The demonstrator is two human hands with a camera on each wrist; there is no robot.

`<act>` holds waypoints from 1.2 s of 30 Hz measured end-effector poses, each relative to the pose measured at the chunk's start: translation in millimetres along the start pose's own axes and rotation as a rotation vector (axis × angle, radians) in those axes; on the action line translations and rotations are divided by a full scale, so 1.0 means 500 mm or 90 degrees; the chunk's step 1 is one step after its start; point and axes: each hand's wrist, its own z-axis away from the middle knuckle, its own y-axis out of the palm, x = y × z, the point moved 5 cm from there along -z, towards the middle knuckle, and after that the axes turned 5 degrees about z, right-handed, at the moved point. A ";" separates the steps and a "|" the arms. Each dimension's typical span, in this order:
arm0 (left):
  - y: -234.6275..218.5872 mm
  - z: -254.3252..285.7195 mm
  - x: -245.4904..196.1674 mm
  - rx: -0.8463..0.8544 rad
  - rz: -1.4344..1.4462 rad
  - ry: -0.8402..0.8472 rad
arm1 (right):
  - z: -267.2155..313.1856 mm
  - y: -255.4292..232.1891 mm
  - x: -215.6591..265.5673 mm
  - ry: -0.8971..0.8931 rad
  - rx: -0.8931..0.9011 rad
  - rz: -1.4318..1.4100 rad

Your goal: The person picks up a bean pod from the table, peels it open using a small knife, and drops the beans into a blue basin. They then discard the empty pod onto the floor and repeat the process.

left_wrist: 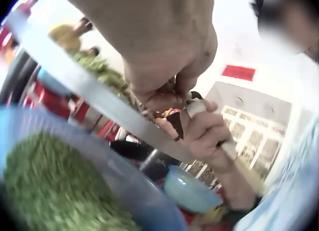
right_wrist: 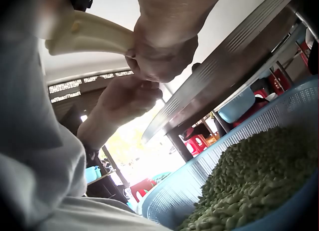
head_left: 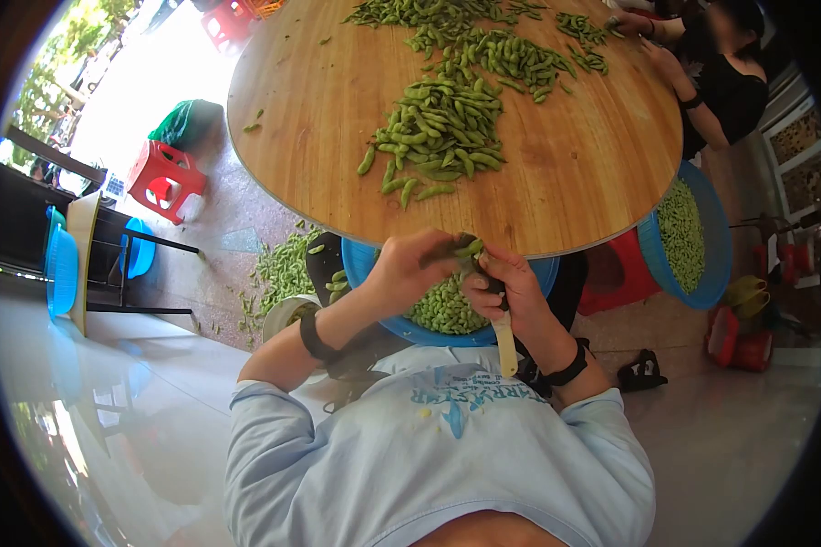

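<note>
Above a blue perforated basin (right_wrist: 172, 188) of shelled green beans (head_left: 447, 307), both hands meet near the table's edge. My left hand (head_left: 405, 271) has its fingertips at a green bean pod (head_left: 468, 248), pinching it. Around a cream-handled tool (head_left: 505, 348), the fingers of my right hand (head_left: 513, 284) are curled, and its thumb and fingertips are near the same pod. The handle points back toward the shirt; the tool's working end is hidden by the hands. A pile of whole pods (head_left: 442, 128) lies ahead on the round wooden table (head_left: 575, 182).
Across the table, another person (head_left: 725, 82) has hands by more pods. A second blue basin (head_left: 716, 242) of beans stands right, beside a red stool (head_left: 618, 273). Pods and husks (head_left: 283, 269) litter the floor at left, near a pale bucket (head_left: 287, 314) and another red stool (head_left: 166, 182).
</note>
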 end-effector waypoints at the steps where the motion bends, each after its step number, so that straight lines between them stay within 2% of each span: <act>1: 0.002 -0.001 -0.008 -0.001 0.001 -0.002 | -0.002 -0.003 0.000 -0.005 0.003 -0.008; 3: 0.012 0.010 -0.074 -0.027 -0.390 0.302 | -0.001 -0.002 -0.007 -0.007 0.006 -0.020; 4: 0.014 0.011 -0.076 -0.028 -0.392 0.304 | -0.002 0.002 -0.008 0.007 0.003 -0.036; 6: 0.023 0.018 -0.084 -0.073 -0.512 0.329 | -0.005 0.013 -0.004 0.020 0.002 -0.049; 10: 0.011 0.008 -0.095 -0.096 -0.401 0.338 | -0.004 0.025 -0.003 -0.037 0.014 -0.030; 12: -0.008 -0.002 -0.043 -0.073 0.053 -0.117 | -0.005 0.023 0.002 -0.062 0.015 -0.007; 13: -0.011 -0.003 -0.041 -0.075 0.054 -0.117 | -0.006 0.013 0.006 -0.080 -0.006 0.076; 14: -0.011 -0.004 -0.023 -0.062 0.126 -0.207 | -0.006 0.008 0.010 -0.098 -0.026 0.160; 15: -0.007 -0.003 -0.005 -0.047 0.199 -0.296 | -0.007 0.010 0.009 -0.098 -0.025 0.161; 16: -0.003 -0.002 0.006 -0.048 0.199 -0.294 | -0.005 0.013 0.019 -0.169 -0.069 0.339; 17: -0.002 0.000 0.005 -0.067 0.055 -0.195 | -0.001 0.017 0.026 -0.238 -0.115 0.514; 18: 0.003 0.002 -0.009 -0.083 -0.088 -0.095 | -0.009 0.014 0.018 -0.238 -0.117 0.513; 20: 0.014 0.010 -0.020 -0.086 -0.131 -0.066 | -0.001 0.028 0.038 -0.564 -0.240 0.885; 27: 0.028 0.027 -0.042 -0.070 -0.210 0.001 | 0.006 0.056 0.040 -0.521 -0.208 1.035; 29: 0.031 0.032 -0.031 -0.060 -0.221 0.012 | 0.007 0.056 0.031 -0.591 -0.183 1.084; 30: 0.035 0.033 -0.035 -0.048 -0.230 0.019 | 0.007 0.052 0.030 -0.592 -0.178 1.087; 31: 0.032 0.038 -0.041 -0.051 -0.230 0.020 | 0.005 0.047 0.025 -0.566 -0.165 1.105; 33: 0.027 0.053 -0.044 0.029 -0.245 -0.083 | 0.008 0.042 0.017 -0.541 -0.153 1.121; 35: 0.019 0.080 -0.063 0.032 -0.268 -0.045 | 0.005 0.027 0.017 -0.445 -0.180 1.160; 36: 0.010 0.091 -0.075 0.034 -0.288 -0.011 | 0.007 0.030 0.024 -0.447 -0.177 1.161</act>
